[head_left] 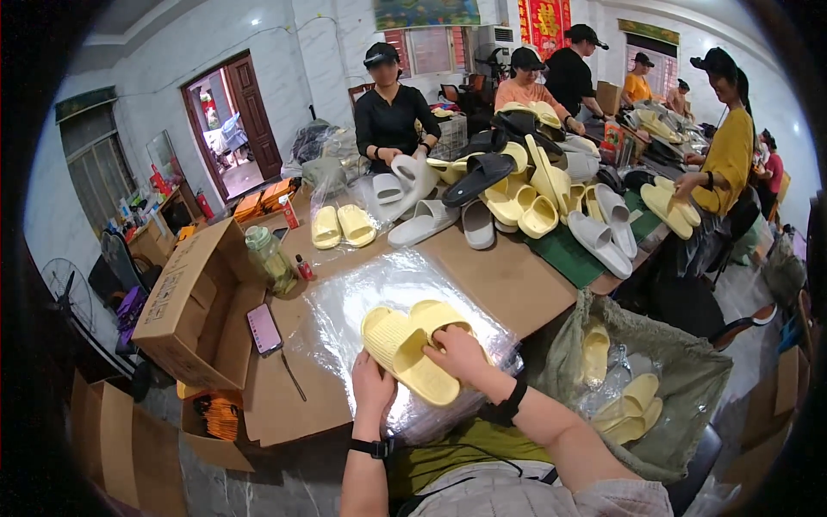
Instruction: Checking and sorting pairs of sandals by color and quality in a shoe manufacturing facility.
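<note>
A pair of pale yellow slide slippers [405, 349] lies in front of me over a stack of clear plastic bags [332, 297]. My left hand [373, 384] holds the outer edge of the left slipper, its fingertips partly hidden by the sole. With bent fingers reaching under the strap opening, my right hand [458, 355] grips the right slipper [441, 316]. Part of that slipper is covered by my hand. The two slippers sit side by side, straps pointing away from me.
A heap of yellow, grey and black slippers [517, 185] covers the table's far side. Left stand an open cardboard box [194, 302], a jar [271, 263] and a pink phone [264, 329]. At right, a green woven sack [689, 366] holds bagged slippers. Several people work around the table.
</note>
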Demonstrator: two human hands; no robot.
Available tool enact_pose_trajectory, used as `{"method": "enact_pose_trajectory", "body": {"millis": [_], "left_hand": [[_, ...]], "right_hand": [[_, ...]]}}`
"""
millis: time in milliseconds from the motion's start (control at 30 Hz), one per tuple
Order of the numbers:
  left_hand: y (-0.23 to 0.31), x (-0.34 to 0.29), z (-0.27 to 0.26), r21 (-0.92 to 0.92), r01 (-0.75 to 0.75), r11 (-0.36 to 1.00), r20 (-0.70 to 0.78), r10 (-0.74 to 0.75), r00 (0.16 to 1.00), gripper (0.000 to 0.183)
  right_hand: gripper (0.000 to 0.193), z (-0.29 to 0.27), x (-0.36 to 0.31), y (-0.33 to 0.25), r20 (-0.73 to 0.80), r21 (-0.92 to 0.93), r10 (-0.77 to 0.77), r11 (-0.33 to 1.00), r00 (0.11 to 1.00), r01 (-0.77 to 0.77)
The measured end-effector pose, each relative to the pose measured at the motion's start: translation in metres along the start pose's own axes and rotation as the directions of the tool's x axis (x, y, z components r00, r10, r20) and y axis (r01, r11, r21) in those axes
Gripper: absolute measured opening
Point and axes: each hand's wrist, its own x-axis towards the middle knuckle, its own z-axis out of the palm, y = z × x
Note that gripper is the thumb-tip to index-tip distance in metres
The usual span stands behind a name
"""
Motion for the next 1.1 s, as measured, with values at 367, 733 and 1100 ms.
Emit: {"method": "enact_pose_trajectory", "body": {"millis": [367,733,1100], "left_hand": [[0.004,-0.002,-0.002,0.029,0.004,1.000,0.020,-0.004,1.000,0.040],[-0.001,-0.002,0.003,0.017,0.070,0.997,0.048,-0.071,0.996,0.045],[-0.020,0.013,-0.013,0.135,-0.022,0.991,0.394,-0.033,0.919,0.067]], "right_hand": [[0.042,0.001,0.001,-0.014,0.028,-0.165,0.104,0.981,0.994,-0.098],[0.045,-0.049,-0.009,0.070,-0.333,-0.185,0.347,0.888,0.877,-0.422],[0.037,-0.085,-0.119,0.080,-0.569,0.201,0.328,0.945,0.754,-0.259]]}}
